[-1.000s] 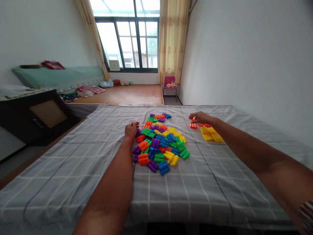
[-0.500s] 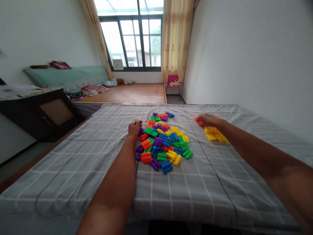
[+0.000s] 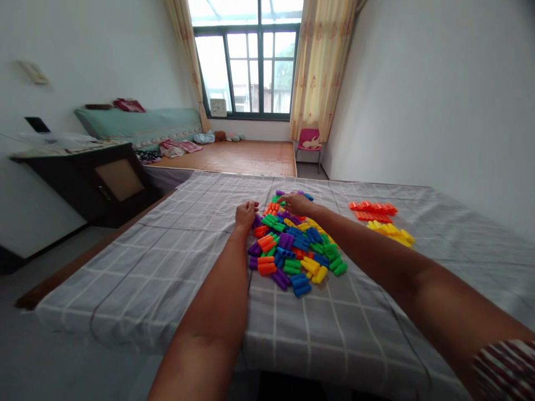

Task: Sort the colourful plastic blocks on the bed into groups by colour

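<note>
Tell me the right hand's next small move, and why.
Probably close the right hand on the orange piece near its fingers: the hand is at the mixed pile's far part, and an orange group lies apart rightward.

Mixed heap of plastic tube blocks (image 3: 297, 242) on grey checked cloth (image 3: 167, 250). Short tubes joined side by side; purple, green, blue, orange, yellow. Jumbled, overlapping, set at all angles; far end partly hidden. At near edge, a blue block (image 3: 301, 285) lying aslant, with a purple block (image 3: 281, 279) just to its left. At near left, an orange block (image 3: 266, 266); at right fringe, a green block (image 3: 339, 268). Well apart to the right: orange blocks (image 3: 373, 208), lined up in two rows. Just nearer, yellow blocks (image 3: 390, 231), grouped close together, partly hidden.
</note>
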Demonstrator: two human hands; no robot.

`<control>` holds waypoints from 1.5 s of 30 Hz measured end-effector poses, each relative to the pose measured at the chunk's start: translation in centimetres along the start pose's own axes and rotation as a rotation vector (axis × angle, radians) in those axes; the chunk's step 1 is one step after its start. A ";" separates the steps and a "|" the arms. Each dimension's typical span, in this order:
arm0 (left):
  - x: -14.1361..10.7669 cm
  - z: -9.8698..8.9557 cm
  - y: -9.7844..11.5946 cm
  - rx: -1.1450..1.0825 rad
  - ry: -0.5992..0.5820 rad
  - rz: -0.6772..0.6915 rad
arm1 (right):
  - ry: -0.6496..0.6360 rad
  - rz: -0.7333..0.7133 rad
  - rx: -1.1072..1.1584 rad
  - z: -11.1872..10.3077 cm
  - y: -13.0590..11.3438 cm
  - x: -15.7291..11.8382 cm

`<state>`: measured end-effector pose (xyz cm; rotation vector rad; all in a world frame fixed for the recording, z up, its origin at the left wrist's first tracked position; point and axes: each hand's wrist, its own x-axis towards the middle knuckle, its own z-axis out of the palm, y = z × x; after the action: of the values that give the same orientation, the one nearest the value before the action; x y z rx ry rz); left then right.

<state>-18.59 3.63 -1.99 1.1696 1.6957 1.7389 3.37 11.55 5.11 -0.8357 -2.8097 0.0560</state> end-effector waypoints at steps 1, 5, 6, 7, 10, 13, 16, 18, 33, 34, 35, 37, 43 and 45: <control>0.0 0.0 0.0 -0.007 0.000 -0.004 | -0.004 -0.014 -0.002 0.4 -0.8 1.0; 0.0 -0.1 0.3 -0.025 -0.006 0.001 | -0.011 -0.109 0.077 0.8 -4.2 3.9; 0.0 -0.2 0.4 -0.033 -0.004 0.005 | -0.002 -0.133 0.119 0.6 -5.1 4.1; 0.0 -0.2 0.5 -0.046 0.007 0.010 | -0.006 -0.162 0.170 0.2 -6.1 4.0; -0.2 -0.4 0.9 -0.097 0.044 0.012 | -0.184 -0.329 0.336 -1.4 -8.8 2.5; -0.5 -0.4 1.2 -0.130 0.068 -0.019 | -0.404 -0.471 0.356 -2.6 -10.4 0.0; -0.9 -0.3 1.5 -0.139 0.061 -0.026 | -0.405 -0.506 0.298 -3.1 -10.8 -2.0; -1.0 -0.3 1.6 -0.143 0.055 -0.021 | -0.364 -0.516 0.323 -3.4 -10.3 -2.9; -0.5 -0.6 1.2 -0.107 0.037 -0.064 | 0.022 0.016 0.516 -5.6 3.0 -10.6; -0.5 -0.6 1.2 -0.101 0.034 -0.060 | 0.060 0.089 0.437 -6.0 5.3 -11.0; -0.5 -0.6 1.2 -0.093 0.032 -0.056 | 0.096 0.173 0.343 -6.4 7.6 -11.3; -0.5 -0.6 1.2 -0.070 0.026 -0.056 | 0.123 0.351 0.158 -7.0 12.1 -12.0; -0.5 -0.5 1.2 -0.011 0.002 -0.057 | -0.004 0.563 -0.110 -6.1 20.2 -13.2; -0.4 -0.5 1.2 0.002 -0.003 -0.057 | -0.047 0.533 -0.104 -5.2 20.9 -13.0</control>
<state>-18.51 2.86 -0.92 1.1128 1.7134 1.7006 26.33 21.86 5.72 -1.6021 -2.5641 0.0106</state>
